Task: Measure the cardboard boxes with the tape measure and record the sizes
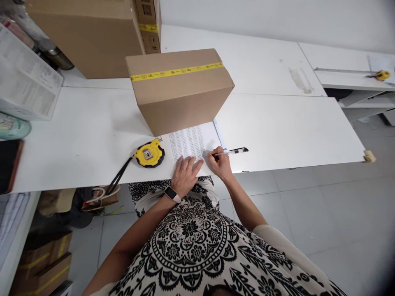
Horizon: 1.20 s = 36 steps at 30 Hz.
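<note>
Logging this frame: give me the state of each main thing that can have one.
Sheet: flat, printed, partly hidden
Pen: gripped at a slant
Nearest box: closed, taped
Near tape measure: looks retracted
Far tape measure: extended
Smartwatch: worn, unlit
Left hand: resting on the sheet
Right hand: closed around the pen

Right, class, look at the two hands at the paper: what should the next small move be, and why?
I'd say the right hand should probably write a short entry with the pen. It already grips the pen at the paper, the left hand's fingers rest on the near edge, and space beside the columns of small marks looks blank.
</note>
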{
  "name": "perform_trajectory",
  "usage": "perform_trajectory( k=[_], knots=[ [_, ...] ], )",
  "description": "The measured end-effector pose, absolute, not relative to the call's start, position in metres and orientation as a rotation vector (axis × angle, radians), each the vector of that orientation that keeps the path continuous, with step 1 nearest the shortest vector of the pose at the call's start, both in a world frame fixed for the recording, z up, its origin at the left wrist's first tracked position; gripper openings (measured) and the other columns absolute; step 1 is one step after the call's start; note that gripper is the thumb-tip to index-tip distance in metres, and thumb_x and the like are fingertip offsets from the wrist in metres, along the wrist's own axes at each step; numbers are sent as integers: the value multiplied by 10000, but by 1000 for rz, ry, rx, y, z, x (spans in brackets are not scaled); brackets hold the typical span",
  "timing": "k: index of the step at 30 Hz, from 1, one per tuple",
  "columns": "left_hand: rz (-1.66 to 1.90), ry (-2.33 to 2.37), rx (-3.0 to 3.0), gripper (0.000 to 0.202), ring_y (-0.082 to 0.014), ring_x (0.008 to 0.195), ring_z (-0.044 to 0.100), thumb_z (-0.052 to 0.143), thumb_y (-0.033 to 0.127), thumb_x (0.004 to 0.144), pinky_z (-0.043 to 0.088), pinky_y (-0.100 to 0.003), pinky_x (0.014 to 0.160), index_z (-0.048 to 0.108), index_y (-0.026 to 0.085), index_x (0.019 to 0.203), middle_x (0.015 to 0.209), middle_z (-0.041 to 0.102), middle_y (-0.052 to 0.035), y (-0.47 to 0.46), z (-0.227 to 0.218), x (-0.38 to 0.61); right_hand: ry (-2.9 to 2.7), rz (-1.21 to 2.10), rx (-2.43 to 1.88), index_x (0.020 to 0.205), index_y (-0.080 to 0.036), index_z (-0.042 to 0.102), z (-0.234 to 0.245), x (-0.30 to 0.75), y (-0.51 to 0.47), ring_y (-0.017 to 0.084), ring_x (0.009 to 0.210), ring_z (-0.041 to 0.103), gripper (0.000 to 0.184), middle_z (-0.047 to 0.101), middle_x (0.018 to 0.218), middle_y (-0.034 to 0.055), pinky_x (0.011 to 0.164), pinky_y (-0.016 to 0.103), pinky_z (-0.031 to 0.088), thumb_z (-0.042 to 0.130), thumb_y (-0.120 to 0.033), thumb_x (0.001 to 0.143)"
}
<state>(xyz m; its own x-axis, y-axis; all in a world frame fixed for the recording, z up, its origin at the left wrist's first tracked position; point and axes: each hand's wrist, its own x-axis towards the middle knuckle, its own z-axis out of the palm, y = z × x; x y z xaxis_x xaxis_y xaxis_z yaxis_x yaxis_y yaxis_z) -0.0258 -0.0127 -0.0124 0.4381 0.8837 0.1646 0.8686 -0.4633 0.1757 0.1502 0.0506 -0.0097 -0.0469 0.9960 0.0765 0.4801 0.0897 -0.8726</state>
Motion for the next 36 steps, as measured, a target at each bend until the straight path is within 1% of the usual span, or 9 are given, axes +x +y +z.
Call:
perform_trajectory(
  k=[10,16,21,36],
  knots=[
    [402,1585,2616,598,-340,1287,502,631,223,856,290,-552,1174,516,150,1438,1374,571,-171,-13,-14,-26,-1630,852,-1501,733,-240,416,-4,149,51,110,502,405,195,433,553,-70,519,254,336,554,-334,833],
    [412,1582,2615,601,-338,1285,505,634,209,848,288,-550,1176,519,151,1435,1365,574,-169,-13,-13,-26,-1643,840,-1488,733,-243,408,-5,150,51,113,502,398,188,433,547,-71,521,257,332,556,-314,826],
    [406,1580,2602,609,-340,1291,498,634,204,847,282,-556,1177,512,150,1441,1372,569,-173,-13,-13,-26,-1638,836,-1499,742,-243,411,-6,150,52,116,505,402,192,435,552,-68,524,261,335,551,-334,837],
    [394,1587,2609,607,-334,1286,501,637,223,851,277,-546,1179,513,158,1441,1371,568,-169,-12,-13,-26,-1591,845,-1497,734,-238,428,-12,150,51,111,505,394,210,433,563,-69,521,260,337,572,-339,846]
  ],
)
